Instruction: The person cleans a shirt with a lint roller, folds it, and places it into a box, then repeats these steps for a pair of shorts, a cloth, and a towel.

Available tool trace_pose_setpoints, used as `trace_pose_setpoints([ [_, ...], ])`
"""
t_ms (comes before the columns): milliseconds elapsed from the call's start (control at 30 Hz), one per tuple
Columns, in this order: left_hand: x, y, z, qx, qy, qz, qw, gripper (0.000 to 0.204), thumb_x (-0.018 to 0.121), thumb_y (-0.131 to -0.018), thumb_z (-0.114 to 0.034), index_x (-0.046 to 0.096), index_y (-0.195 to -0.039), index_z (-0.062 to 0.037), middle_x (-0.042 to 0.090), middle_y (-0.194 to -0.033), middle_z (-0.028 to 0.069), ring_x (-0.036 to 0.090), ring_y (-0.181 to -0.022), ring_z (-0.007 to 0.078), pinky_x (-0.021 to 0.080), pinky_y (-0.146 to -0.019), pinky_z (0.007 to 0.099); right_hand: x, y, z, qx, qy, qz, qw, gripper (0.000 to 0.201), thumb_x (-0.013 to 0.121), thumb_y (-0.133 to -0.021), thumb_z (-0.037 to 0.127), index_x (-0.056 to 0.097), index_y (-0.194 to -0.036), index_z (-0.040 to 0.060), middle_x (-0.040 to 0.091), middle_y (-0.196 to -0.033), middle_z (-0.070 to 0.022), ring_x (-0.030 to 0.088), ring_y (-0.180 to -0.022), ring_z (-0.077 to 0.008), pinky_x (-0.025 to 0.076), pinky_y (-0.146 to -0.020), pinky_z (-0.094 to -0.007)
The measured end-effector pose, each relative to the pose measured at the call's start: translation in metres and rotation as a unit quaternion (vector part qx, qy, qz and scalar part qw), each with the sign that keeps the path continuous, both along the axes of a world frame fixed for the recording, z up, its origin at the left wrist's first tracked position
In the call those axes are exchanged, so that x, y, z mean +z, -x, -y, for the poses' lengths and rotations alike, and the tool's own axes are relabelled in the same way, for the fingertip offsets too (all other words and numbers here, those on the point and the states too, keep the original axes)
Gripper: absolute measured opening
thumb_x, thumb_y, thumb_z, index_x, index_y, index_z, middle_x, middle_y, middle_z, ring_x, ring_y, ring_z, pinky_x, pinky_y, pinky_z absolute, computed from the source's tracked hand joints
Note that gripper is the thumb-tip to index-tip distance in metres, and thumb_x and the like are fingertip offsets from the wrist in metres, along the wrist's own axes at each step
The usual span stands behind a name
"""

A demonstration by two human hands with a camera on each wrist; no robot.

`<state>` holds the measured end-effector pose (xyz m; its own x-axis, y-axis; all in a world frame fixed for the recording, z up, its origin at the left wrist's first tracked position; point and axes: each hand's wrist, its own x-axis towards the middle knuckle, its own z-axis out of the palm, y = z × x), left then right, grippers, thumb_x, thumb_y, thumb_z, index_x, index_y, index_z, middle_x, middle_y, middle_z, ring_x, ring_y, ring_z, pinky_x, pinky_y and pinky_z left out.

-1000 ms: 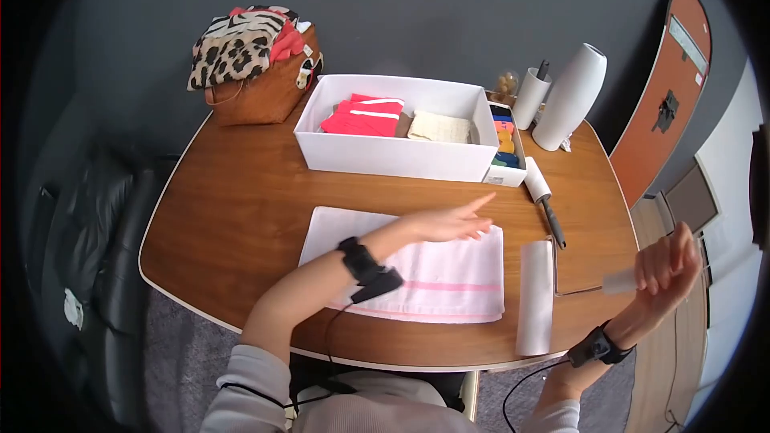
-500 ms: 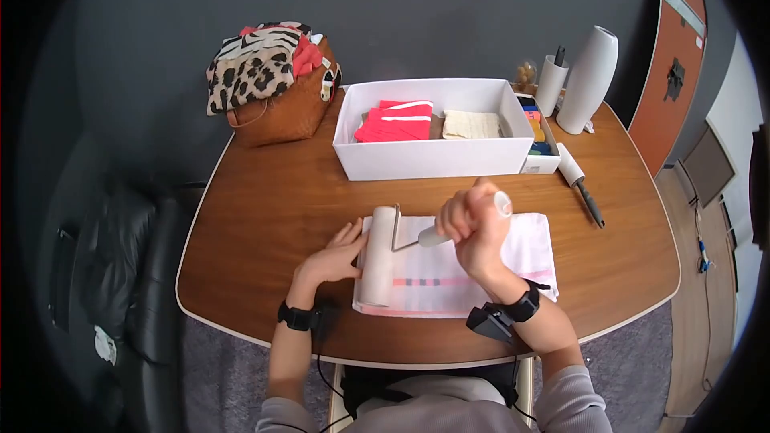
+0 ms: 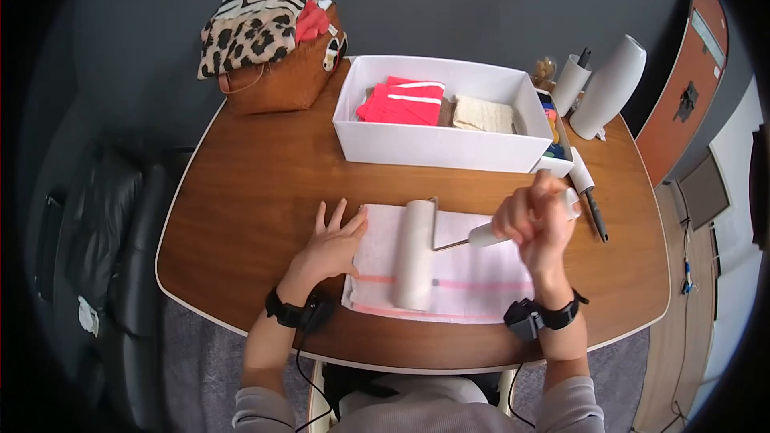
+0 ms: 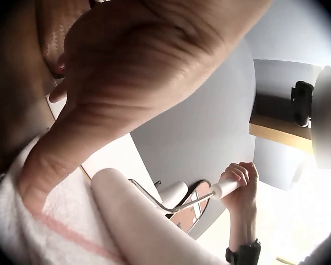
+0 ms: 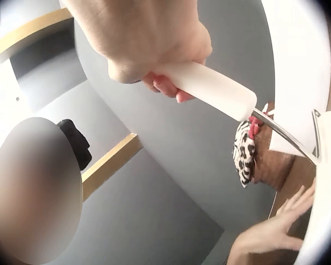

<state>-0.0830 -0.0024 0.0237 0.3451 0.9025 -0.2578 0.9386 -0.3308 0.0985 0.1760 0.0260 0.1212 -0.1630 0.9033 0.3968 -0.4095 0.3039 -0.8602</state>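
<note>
A folded white towel (image 3: 473, 297) with pink stripes lies flat near the table's front edge. My left hand (image 3: 330, 247) rests at its left edge, fingers spread, with the thumb on the cloth in the left wrist view. With curled fingers, my right hand (image 3: 541, 220) grips the white handle (image 5: 215, 91) of a large lint roller. Its wide white roll (image 3: 415, 252) lies across the left-centre part of the towel, joined to the handle by a bent metal rod (image 3: 449, 246). The handle rises to the right, above the cloth.
Behind the towel stands a long white box (image 3: 441, 148) with folded red and cream cloths. A smaller box (image 3: 553, 167) of coloured items adjoins it. To the right lies a small lint roller (image 3: 595, 212); behind are a white vase (image 3: 613, 84) and, back left, a brown bag (image 3: 281, 88).
The right hand brought the lint roller from right of the towel to its left side, then moved it rightward toward the middle. The left hand went from over the towel to its left edge.
</note>
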Motion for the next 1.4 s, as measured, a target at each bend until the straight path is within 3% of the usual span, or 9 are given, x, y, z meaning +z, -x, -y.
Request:
trace_pose_setpoints([
  [67, 0.001, -0.002, 0.000, 0.000, -0.004, -0.008, 1.000, 0.085, 0.075, -0.056, -0.028, 0.035, -0.126, 0.0001, 0.021, -0.140, 0.0133, 0.012, -0.130, 0.0368, 0.004, -0.103, 0.0563, 0.001, -0.027, -0.010, 0.042, -0.017, -0.026, 0.999, 0.025, 0.040, -0.084, 0.017, 0.031, -0.063, 0.0093, 0.031, -0.040, -0.0030, 0.028, -0.033, -0.0105, 0.032, -0.035, -0.0262],
  [400, 0.005, -0.003, 0.000, 0.005, 0.005, 0.008, 1.000, 0.082, 0.073, -0.058, -0.026, 0.035, -0.125, 0.0015, 0.020, -0.141, 0.0129, 0.016, -0.129, 0.0356, 0.004, -0.104, 0.0532, 0.018, -0.165, -0.014, -0.151, -0.013, 0.059, 0.987, 0.031, 0.042, -0.085, 0.026, 0.029, -0.060, 0.0132, 0.026, -0.040, 0.0039, 0.023, -0.032, -0.0054, 0.023, -0.030, -0.0217],
  [533, 0.003, 0.000, 0.001, 0.009, 0.011, 0.031, 0.999, 0.085, 0.073, -0.058, -0.027, 0.032, -0.128, 0.0013, 0.018, -0.141, 0.0125, 0.018, -0.128, 0.0358, 0.005, -0.105, 0.0520, 0.013, -0.189, -0.010, -0.261, 0.000, 0.239, 0.935, 0.030, 0.045, -0.086, 0.028, 0.032, -0.064, 0.0127, 0.027, -0.042, 0.0047, 0.024, -0.032, -0.0044, 0.024, -0.031, -0.0217],
  [633, -0.003, 0.005, 0.002, 0.011, 0.007, 0.053, 0.999, 0.089, 0.074, -0.057, -0.026, 0.029, -0.130, 0.0001, 0.017, -0.142, 0.0125, 0.020, -0.128, 0.0363, 0.007, -0.105, 0.0524, 0.036, -0.181, 0.009, -0.294, -0.010, 0.121, 0.948, 0.028, 0.042, -0.087, 0.026, 0.032, -0.065, 0.0130, 0.027, -0.043, 0.0056, 0.023, -0.033, -0.0039, 0.024, -0.032, -0.0210],
  [833, -0.003, 0.007, 0.001, 0.038, -0.002, 0.092, 0.995, 0.104, 0.078, -0.052, -0.027, 0.018, -0.134, -0.0008, 0.014, -0.142, 0.0171, 0.018, -0.129, 0.0355, 0.010, -0.105, 0.0512, 0.075, -0.101, 0.021, -0.086, -0.138, -0.029, 0.986, 0.027, 0.036, -0.090, 0.029, 0.031, -0.067, 0.0146, 0.024, -0.044, 0.0062, 0.022, -0.033, -0.0045, 0.022, -0.032, -0.0199],
  [900, 0.000, 0.004, 0.003, 0.061, -0.009, 0.077, 0.995, 0.110, 0.078, -0.050, -0.028, 0.014, -0.135, -0.0001, 0.012, -0.141, 0.0198, 0.017, -0.130, 0.0342, 0.010, -0.106, 0.0493, 0.053, -0.042, 0.018, -0.108, -0.088, -0.094, 0.986, 0.029, 0.036, -0.090, 0.033, 0.033, -0.067, 0.0157, 0.027, -0.045, 0.0068, 0.026, -0.035, -0.0046, 0.025, -0.033, -0.0199],
  [1067, -0.012, 0.016, -0.004, 0.068, 0.026, 0.079, 0.994, 0.115, 0.079, -0.049, -0.031, 0.010, -0.136, 0.0004, 0.010, -0.141, 0.0221, 0.013, -0.131, 0.0328, 0.010, -0.106, 0.0466, -0.010, 0.051, 0.002, 0.072, -0.041, -0.055, 0.995, 0.036, 0.043, -0.087, 0.040, 0.030, -0.068, 0.0125, 0.030, -0.044, -0.0006, 0.032, -0.038, -0.0110, 0.037, -0.042, -0.0274],
  [1233, -0.009, 0.018, -0.003, 0.064, 0.048, 0.092, 0.993, 0.114, 0.079, -0.049, -0.032, 0.011, -0.137, -0.0059, 0.008, -0.142, 0.0215, 0.010, -0.132, 0.0318, 0.010, -0.106, 0.0463, -0.008, 0.044, -0.018, 0.070, 0.028, -0.008, 0.997, 0.019, 0.035, -0.080, 0.016, 0.029, -0.063, 0.0101, 0.032, -0.042, -0.0031, 0.032, -0.036, -0.0120, 0.040, -0.044, -0.0303],
  [1400, -0.008, 0.016, -0.004, 0.039, 0.067, 0.100, 0.992, 0.113, 0.080, -0.045, -0.035, 0.017, -0.138, -0.0146, 0.005, -0.143, 0.0184, 0.007, -0.132, 0.0306, 0.009, -0.107, 0.0462, 0.006, 0.016, -0.018, 0.049, 0.016, 0.036, 0.998, 0.019, 0.034, -0.080, 0.018, 0.029, -0.063, 0.0103, 0.031, -0.042, -0.0025, 0.031, -0.036, -0.0113, 0.038, -0.041, -0.0279],
])
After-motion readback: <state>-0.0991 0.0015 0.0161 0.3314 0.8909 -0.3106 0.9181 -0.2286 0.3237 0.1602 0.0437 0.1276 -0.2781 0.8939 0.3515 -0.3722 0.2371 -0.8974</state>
